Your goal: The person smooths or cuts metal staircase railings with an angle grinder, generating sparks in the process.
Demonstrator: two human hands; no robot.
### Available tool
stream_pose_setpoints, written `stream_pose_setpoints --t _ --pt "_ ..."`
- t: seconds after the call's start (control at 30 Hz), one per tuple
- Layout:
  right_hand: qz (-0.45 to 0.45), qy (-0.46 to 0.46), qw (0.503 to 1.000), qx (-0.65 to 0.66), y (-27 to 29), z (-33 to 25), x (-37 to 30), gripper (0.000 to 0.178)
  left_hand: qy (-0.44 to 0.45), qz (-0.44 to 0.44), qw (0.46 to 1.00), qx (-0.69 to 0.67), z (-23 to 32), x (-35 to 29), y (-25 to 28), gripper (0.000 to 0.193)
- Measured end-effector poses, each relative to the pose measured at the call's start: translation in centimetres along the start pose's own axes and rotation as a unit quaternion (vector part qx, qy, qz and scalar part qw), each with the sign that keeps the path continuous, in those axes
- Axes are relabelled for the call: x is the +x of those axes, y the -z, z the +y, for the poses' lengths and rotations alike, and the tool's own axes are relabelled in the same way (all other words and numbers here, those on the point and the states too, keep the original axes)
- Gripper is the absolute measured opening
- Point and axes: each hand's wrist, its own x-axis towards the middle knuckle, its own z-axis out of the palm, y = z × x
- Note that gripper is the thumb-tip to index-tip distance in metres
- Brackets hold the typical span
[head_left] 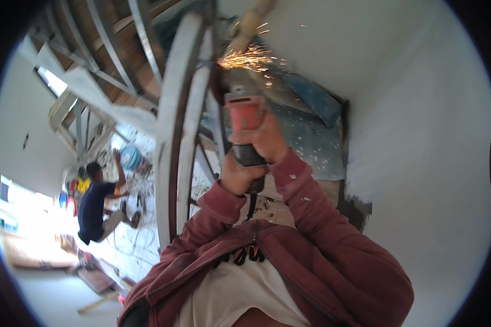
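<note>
An angle grinder (244, 114) with a red head and a black grip is held out in front of me, its disc against a grey metal bar (204, 52). Bright sparks (248, 58) fly off to the right from that contact. My left hand (238, 174) is wrapped around the black rear part of the tool. Farther forward, my right hand (269, 139) grips the body just behind the red housing. The power cord (252, 207) hangs from the rear end. Sparks and blur hide the disc's exact edge.
Long grey metal rails (174, 125) rise close on my left. A white wall (420, 136) stands to my right. Beyond the rails, a person (99, 204) crouches near a blue bucket (130, 157). A paint-spattered blue-green sheet (311, 139) lies ahead.
</note>
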Motion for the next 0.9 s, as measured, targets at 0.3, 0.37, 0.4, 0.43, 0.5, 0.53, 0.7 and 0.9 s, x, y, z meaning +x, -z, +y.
stream_pose_setpoints --t 0.3,0.37,0.4,0.43,0.5,0.53,0.7,0.9 --pt "0.001 0.009 1.000 0.016 0.4 -1.2 0.5 0.060 0.011 0.032 0.999 0.019 -0.8 1.2 0.2 0.048" --pt "0.003 -0.006 1.000 0.012 0.3 -2.0 0.5 0.060 0.009 0.030 0.999 0.012 -0.7 1.2 0.0 0.049" --pt "0.008 -0.018 1.000 0.007 0.3 -2.3 0.4 0.060 0.019 0.026 0.999 0.033 -0.7 1.2 0.1 0.050" --pt "0.017 -0.013 1.000 0.007 0.2 -2.4 0.3 0.060 0.027 0.020 0.998 0.056 -0.8 1.2 0.2 0.051" --pt "0.012 0.041 0.999 -0.003 0.3 -2.4 0.1 0.061 0.006 0.012 0.999 0.034 -1.9 1.2 0.0 0.052" --pt "0.034 0.051 0.998 -0.006 0.4 -1.8 -0.1 0.061 -0.015 0.019 1.000 0.010 -2.3 1.1 -0.2 0.053" --pt "0.009 0.018 1.000 0.011 0.9 -0.9 -1.2 0.069 0.031 0.003 1.000 0.005 -1.8 -0.1 -0.5 0.053" --pt "0.045 0.009 0.999 -0.015 1.7 0.6 -0.8 0.064 0.056 0.001 0.998 0.024 -1.8 0.3 -0.7 0.049"
